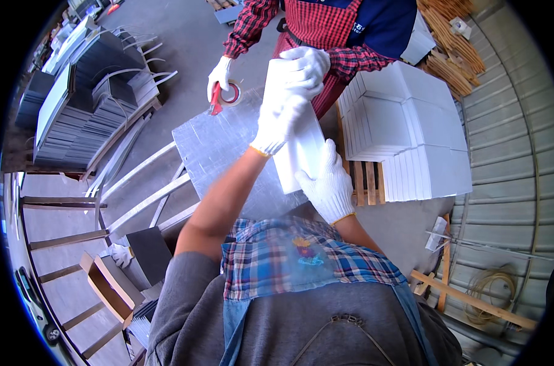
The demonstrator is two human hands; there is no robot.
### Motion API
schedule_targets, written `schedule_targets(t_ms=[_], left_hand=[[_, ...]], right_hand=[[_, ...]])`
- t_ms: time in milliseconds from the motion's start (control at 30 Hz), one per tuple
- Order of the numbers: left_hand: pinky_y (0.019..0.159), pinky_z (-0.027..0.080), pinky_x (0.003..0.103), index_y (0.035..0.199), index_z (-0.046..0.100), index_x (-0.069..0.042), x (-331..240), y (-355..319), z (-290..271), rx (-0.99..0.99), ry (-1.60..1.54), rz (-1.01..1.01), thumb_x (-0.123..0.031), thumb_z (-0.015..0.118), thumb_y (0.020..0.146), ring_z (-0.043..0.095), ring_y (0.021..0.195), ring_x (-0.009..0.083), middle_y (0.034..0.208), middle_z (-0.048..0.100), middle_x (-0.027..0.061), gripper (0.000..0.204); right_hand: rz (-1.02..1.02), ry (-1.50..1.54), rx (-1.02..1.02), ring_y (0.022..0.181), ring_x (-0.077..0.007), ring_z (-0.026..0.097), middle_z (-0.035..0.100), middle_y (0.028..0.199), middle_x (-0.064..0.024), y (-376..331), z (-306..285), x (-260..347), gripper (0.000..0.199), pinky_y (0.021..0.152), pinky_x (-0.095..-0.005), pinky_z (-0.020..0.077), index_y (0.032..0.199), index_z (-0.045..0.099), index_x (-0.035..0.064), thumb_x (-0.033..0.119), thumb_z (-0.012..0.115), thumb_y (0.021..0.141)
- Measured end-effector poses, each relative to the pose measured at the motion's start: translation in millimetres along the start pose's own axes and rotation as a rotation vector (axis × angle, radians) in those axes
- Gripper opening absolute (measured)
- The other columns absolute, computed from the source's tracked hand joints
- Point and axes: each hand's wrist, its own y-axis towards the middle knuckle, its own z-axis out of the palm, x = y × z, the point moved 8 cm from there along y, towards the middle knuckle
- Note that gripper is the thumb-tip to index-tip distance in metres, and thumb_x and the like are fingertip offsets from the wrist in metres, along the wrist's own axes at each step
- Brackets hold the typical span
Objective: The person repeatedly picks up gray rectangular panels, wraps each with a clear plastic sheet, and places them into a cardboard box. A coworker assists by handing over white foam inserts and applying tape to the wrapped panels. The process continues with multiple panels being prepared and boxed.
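At the centre of the frame a white rectangular pack (301,152) lies over the silvery metal table (216,146), its long axis running from lower centre up toward the top of the frame, tilted slightly left. The left hand (283,119), gloved in white, presses on its upper part with fingers together and curled over the top edge. The right hand (327,183), also gloved, grips the lower right edge, fingers closed around it. Across the table, a co-worker's gloved hand (219,76) holds a red tape dispenser (225,96) at upper centre. Stacked white tiles (411,134) sit on a pallet at right.
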Motion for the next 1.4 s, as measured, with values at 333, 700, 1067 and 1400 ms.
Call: schedule_targets(t_ms=[333, 700, 1067, 1400], left_hand=[[0.089, 0.047, 0.044, 0.108, 0.066, 0.012, 187, -212, -50, -0.101, 0.31, -1.035, -0.043, 0.048, 0.095, 0.064, 0.103, 0.0412, 0.109, 0.067, 0.0329, 0.059], [0.099, 0.048, 0.041, 0.134, 0.05, 0.016, 240, -255, 2, -0.127, -0.014, -1.34, -0.054, 0.062, 0.093, 0.061, 0.118, 0.0356, 0.129, 0.06, 0.0307, 0.082], [0.091, 0.052, 0.04, 0.123, 0.053, 0.013, 225, -235, 54, -0.249, 0.353, -1.399, -0.06, 0.075, 0.081, 0.066, 0.109, 0.0327, 0.119, 0.064, 0.0282, 0.087], [0.07, 0.056, 0.034, 0.116, 0.063, 0.007, 214, -202, 102, -0.463, 0.303, -1.366, -0.032, 0.084, 0.083, 0.068, 0.085, 0.0194, 0.102, 0.07, 0.0126, 0.055]], right_hand=[[-0.013, 0.033, -0.044, 0.109, -0.0438, 0.065, 0.057, 0.131, -0.0296, 1, 2, -8, 0.095, 0.09, -0.0467, 0.0547, 0.152, 0.025, -0.0019, 0.038, 0.075, 0.082], [-0.044, 0.604, 0.081, 0.111, -0.0255, 0.063, 0.061, 0.126, -0.0188, 52, -15, -109, 0.08, 0.094, -0.0354, 0.0512, 0.147, 0.038, -0.0038, 0.025, 0.077, 0.083], [0.482, 1.208, 0.299, 0.095, -0.0174, 0.064, 0.066, 0.11, -0.0094, 158, 118, -362, 0.072, 0.083, -0.0311, 0.0526, 0.128, 0.057, -0.0076, 0.056, 0.063, 0.095], [0.668, 1.243, 0.503, 0.113, -0.0222, 0.057, 0.063, 0.126, -0.0139, 179, 206, -426, 0.088, 0.096, -0.0362, 0.0441, 0.132, 0.058, -0.006, 0.071, 0.056, 0.09]])
